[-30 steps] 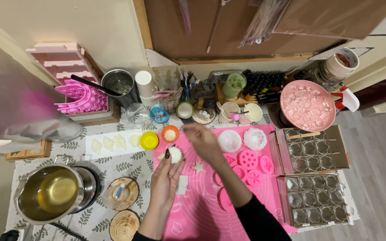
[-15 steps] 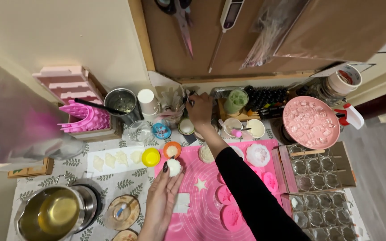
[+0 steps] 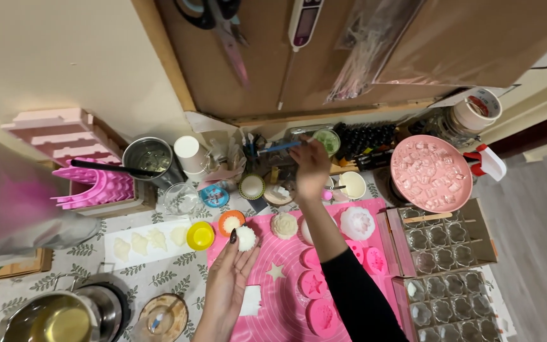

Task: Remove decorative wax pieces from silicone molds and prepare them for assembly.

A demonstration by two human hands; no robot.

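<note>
The left hand (image 3: 232, 269) cups a white ball (image 3: 245, 238) in its fingertips above the pink mat (image 3: 280, 297). The right hand (image 3: 310, 166), far, grips what looks like a blue-handled tool (image 3: 280, 147), lying left-right, handle leftward.

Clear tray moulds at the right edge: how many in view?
2. One clear tray mould lies right of the pink mat; the second clear mould sits just below it, partly cut off by the frame.
</note>
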